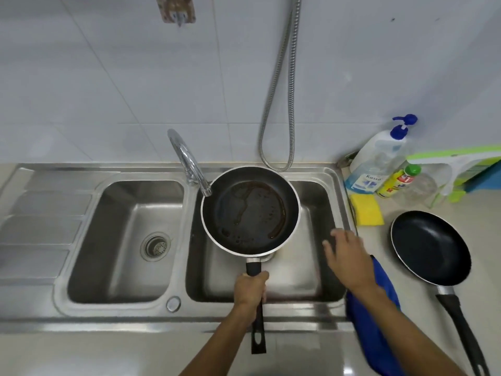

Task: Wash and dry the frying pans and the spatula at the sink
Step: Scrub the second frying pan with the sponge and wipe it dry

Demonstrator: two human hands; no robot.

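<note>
— Two pans, right? What's crowding the sink?

— Yep, two. The dirty frying pan (pixel 250 210), with brown grease rings in it, is up over the right basin (pixel 311 267). The faucet spout (pixel 189 161) pokes over its left rim, and one metal hose (pixel 276 104) loops down the wall right behind it. The cleaner-looking second pan (pixel 429 246) sits on the counter (pixel 420 321) off to the right, handle toward me. Between it and the sink there's one yellow sponge (pixel 367 210) and one blue cloth (pixel 379 316), which is under my right forearm. The back corner has two bottles, a pump bottle (pixel 376 158) and a yellow bottle (pixel 397 180), plus a green-and-white squeegee (pixel 458 165). The left basin (pixel 122 213) shows its drain strainer (pixel 156 246).

— And your hands?

— My left hand (pixel 250 290) is wrapped tight round the dirty pan's black handle, up near the pan end. My right hand (pixel 345 256) is blurry, fingers spread, palm down over the right edge of that basin, holding nothing. Can't tell if it touches the steel.
</note>
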